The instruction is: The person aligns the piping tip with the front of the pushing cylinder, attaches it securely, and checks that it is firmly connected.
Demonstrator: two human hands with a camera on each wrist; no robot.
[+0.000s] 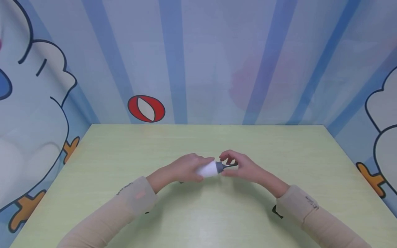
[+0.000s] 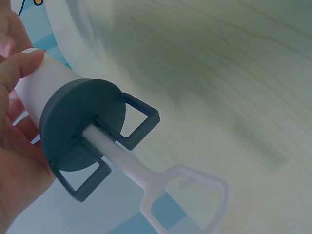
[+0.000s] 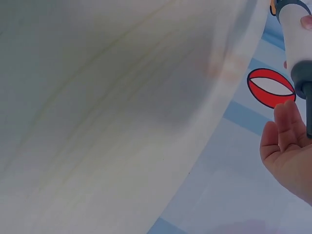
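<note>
My left hand (image 1: 187, 167) grips the white barrel of a large plunger syringe (image 1: 208, 169), held above the table and pointing right. In the left wrist view, the dark grey end cap (image 2: 80, 129) has two square finger loops. A white plunger rod (image 2: 122, 158) runs out of it to a wide loop handle, partly cut off by the frame. At the other end, a slim dark nozzle (image 1: 229, 165) extends towards my right hand (image 1: 246, 168). My right fingers are loosely bent around the nozzle without visibly pinching it. Whether they touch it is unclear.
A pale yellow-green table (image 1: 192, 213) lies beneath both hands. Behind it rises a blue striped wall (image 1: 211, 62) with a printed red and white oval (image 1: 146, 109). Printed cartoon side panels flank the table left and right.
</note>
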